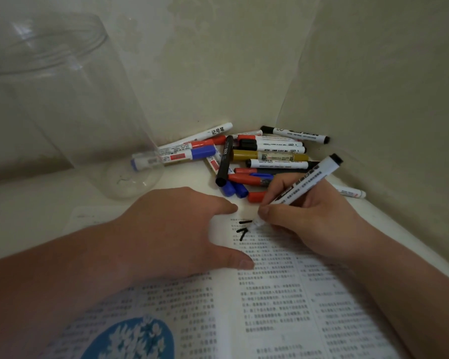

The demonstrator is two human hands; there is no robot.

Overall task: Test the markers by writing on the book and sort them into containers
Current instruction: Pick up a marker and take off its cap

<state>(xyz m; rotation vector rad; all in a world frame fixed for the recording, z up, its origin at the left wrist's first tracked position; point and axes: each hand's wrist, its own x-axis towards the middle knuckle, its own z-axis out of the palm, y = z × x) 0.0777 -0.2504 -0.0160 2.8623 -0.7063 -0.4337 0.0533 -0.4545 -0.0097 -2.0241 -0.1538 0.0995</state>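
1. Printed pages of the open book point(270, 301) lie nearest, with a blue-and-white picture at the lower left.
2. Left hand point(182, 229) presses flat on the page, fingers straight.
3. Right hand point(306, 218) grips a white marker point(309, 181), its tip touching the page beside two black strokes point(243, 229).
4. More markers point(259, 156) are heaped in the corner behind, beside a clear jar point(62, 99).

white marker point(312, 180) tilted, tip on open book point(270, 294)
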